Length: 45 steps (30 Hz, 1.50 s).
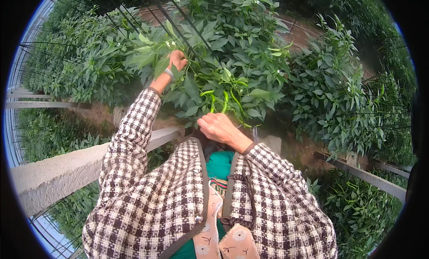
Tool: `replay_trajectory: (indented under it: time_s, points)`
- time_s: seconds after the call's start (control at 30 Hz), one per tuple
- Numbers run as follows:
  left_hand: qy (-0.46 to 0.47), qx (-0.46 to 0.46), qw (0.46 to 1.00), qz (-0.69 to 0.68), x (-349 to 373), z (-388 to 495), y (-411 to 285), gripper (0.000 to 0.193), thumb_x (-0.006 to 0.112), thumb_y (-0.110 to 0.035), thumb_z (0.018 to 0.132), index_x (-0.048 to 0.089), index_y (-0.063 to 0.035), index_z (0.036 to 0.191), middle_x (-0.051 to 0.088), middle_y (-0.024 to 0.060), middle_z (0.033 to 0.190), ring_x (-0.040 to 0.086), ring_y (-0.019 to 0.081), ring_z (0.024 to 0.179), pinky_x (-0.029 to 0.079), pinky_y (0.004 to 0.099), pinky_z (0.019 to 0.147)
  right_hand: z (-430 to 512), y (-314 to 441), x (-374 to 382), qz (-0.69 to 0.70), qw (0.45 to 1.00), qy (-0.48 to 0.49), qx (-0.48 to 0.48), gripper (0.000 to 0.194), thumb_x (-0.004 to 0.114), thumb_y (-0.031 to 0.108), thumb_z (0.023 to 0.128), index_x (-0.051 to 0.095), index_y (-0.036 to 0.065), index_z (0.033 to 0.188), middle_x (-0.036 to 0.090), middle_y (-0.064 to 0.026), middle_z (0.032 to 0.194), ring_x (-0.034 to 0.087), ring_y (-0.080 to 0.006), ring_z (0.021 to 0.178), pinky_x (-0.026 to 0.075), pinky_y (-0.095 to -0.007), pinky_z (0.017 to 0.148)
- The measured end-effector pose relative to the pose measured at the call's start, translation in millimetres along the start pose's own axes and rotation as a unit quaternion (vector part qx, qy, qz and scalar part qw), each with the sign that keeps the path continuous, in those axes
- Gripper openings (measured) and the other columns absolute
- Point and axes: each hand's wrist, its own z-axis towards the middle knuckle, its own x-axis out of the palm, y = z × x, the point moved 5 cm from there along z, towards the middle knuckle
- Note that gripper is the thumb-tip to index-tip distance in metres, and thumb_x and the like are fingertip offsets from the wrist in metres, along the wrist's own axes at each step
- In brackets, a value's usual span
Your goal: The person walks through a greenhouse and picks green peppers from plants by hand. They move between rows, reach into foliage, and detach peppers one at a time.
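Observation:
Long green chili peppers [225, 102] stick up from my right hand [219, 127], which is closed around their lower ends in front of my waist. More curved peppers [237, 101] show just beyond it among the leaves. My left hand [177, 60], with a grey band at the wrist, reaches into the pepper plant [191, 88] at upper left, beside a leafy stem with small white flowers [170, 43]. Its fingers are curled at the stem; leaves partly cover the hand, and whether it grips anything cannot be told.
Concrete posts or beams [67, 168] cross at the left, and another beam [368, 180] lies at the right. Dark strings [174, 21] slant down into the plants. Dense pepper rows [331, 88] stand on both sides, with bare soil [301, 151] between.

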Motion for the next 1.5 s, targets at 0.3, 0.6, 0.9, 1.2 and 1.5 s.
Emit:
replay_trajectory:
  time_s: [0.3,0.6,0.9,1.2,1.5]
  points:
    - [0.156,0.123,0.979,0.058,4.0,13.7,37.1,0.019,0.061,-0.016,0.086,0.075,-0.0044,0.087,0.074,0.0075,0.085,0.065,0.0205,0.069,0.05,0.0336,0.061,-0.2,1.6,-1.2,0.007,0.999,-0.026,-0.021,0.013,0.066,0.01,0.08,0.053,0.007,0.078,0.055,-0.008,0.069,0.062,-0.0273,0.066,0.05,-0.0403,0.055]
    - [0.064,0.004,0.933,-0.353,-39.7,-18.2,-1.2,0.021,0.058,-0.017,0.097,0.072,-0.0016,0.095,0.057,-0.0033,0.074,0.048,0.0046,0.066,0.038,0.0224,0.059,-1.3,0.8,-7.4,0.009,0.999,-0.047,-0.025,0.012,0.064,0.01,0.08,0.053,0.007,0.078,0.057,-0.009,0.072,0.063,-0.0279,0.069,0.051,-0.0404,0.057]
    - [-0.348,-0.235,0.829,-0.368,-110.2,-150.4,-49.6,0.021,0.062,-0.005,0.096,0.071,0.0045,0.112,0.076,0.0073,0.089,0.071,0.0137,0.084,0.053,0.0259,0.08,20.7,19.0,-19.7,0.192,0.979,-0.072,0.004,0.022,0.064,0.003,0.09,0.057,-0.001,0.111,0.061,-0.0159,0.092,0.062,-0.0348,0.085,0.054,-0.0431,0.071]
    - [-0.368,-0.257,0.859,-0.248,-109.8,-246.7,-135.7,0.02,0.064,-0.008,0.1,0.071,-0.001,0.117,0.066,-0.0021,0.078,0.054,0.0017,0.066,0.04,0.0176,0.059,40.3,-8.1,29.9,0.015,0.997,0.079,-0.003,0.019,0.061,0.0,0.077,0.055,-0.002,0.095,0.056,-0.0134,0.079,0.059,-0.0336,0.08,0.05,-0.043,0.065]
    - [-0.286,-0.346,0.776,-0.442,-48.0,-260.9,-134.7,0.018,0.066,-0.006,0.097,0.071,0.0032,0.111,0.068,0.0002,0.078,0.057,0.0032,0.066,0.043,0.0197,0.057,42.7,30.0,37.6,-0.305,0.942,0.138,-0.023,0.022,0.063,0.017,0.079,0.066,0.005,0.096,0.057,-0.0052,0.089,0.053,-0.0214,0.089,0.043,-0.0335,0.071]
